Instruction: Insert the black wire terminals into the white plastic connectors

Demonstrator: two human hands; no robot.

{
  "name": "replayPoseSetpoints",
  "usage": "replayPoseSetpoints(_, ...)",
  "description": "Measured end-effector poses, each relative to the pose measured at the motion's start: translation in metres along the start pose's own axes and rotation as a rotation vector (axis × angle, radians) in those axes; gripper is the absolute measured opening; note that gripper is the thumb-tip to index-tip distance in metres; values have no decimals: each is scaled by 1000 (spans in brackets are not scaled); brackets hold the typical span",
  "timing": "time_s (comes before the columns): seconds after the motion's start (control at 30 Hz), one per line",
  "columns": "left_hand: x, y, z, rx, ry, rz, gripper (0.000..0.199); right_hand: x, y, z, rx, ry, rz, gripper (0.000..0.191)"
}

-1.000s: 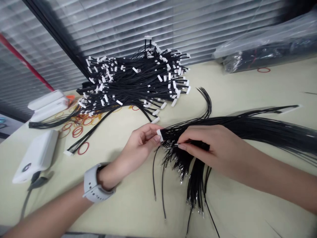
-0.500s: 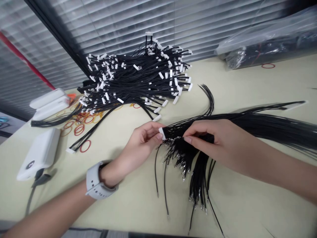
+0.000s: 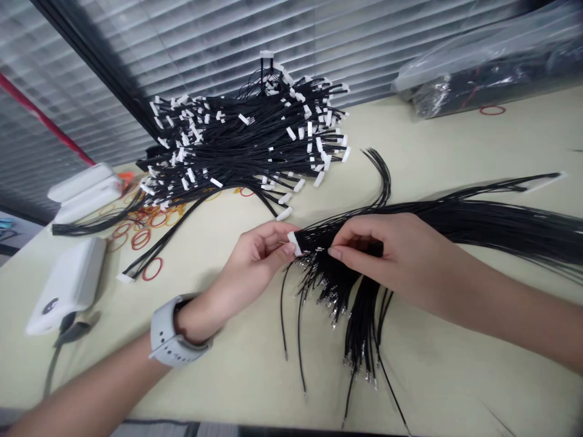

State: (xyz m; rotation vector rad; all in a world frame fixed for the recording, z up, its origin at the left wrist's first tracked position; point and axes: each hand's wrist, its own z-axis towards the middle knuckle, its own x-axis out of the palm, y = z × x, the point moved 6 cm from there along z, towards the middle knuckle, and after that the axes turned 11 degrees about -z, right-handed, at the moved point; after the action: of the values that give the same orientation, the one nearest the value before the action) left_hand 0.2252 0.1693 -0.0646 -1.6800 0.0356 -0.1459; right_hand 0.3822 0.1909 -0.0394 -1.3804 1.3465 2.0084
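Observation:
Between thumb and fingers, my left hand (image 3: 260, 258) pinches a white connector (image 3: 295, 243) from which black wires run to the right. My right hand (image 3: 387, 246) is closed in a pinch just right of the connector, on a thin black wire (image 3: 321, 249) with a small metal tip. Beneath both hands a bundle of black wires (image 3: 492, 229) stretches to the right edge. Loose wires with metal terminals (image 3: 334, 303) fan out downward below my right hand. The palm side of my right hand is hidden.
A pile of black cables with white connectors (image 3: 246, 139) lies at the back. Left are coloured rubber bands (image 3: 141, 238), white devices (image 3: 86, 191) and a white power bank (image 3: 68, 285) with a cable. A plastic-wrapped bundle (image 3: 492, 79) lies back right, beside a red band (image 3: 492, 110).
The whole view has shifted slightly, so things appear a little further left and up. Both hands keep their pinches; the wire tip by my right fingers now shows more clearly near the connector.

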Motion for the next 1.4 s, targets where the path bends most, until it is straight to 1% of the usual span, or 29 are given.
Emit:
replayPoseSetpoints(0.2, 3, 1, 1, -8, 30, -52, 12, 0, 3, -1, -39, -79, -67, 15)
replayPoseSetpoints(0.47, 5, 1, 0, -33, 21, -79, 12, 0, 5, -1, -113, -157, -91, 13)
replayPoseSetpoints(0.87, 7, 1, 0, -35, 50, -50, 12, 1, 7, 0, -128, -138, -56, 14)
replayPoseSetpoints(1.1, 7, 2, 0, -23, 90, -16, 14, 3, 7, 2, -249, -104, -99, 12)
replayPoseSetpoints(1.2, 7, 2, 1, -21, 96, 2, 15, 5, 8, 3, -277, -75, -121, 12)
replayPoseSetpoints(1.3, 7, 1, 0, -11, 95, 9, 15, 5, 9, 3, -264, -73, -121, 13)
replayPoseSetpoints(1.4, 8, 1, 0, -15, 102, 26, 14, 4, 8, 2, -211, -54, -126, 15)
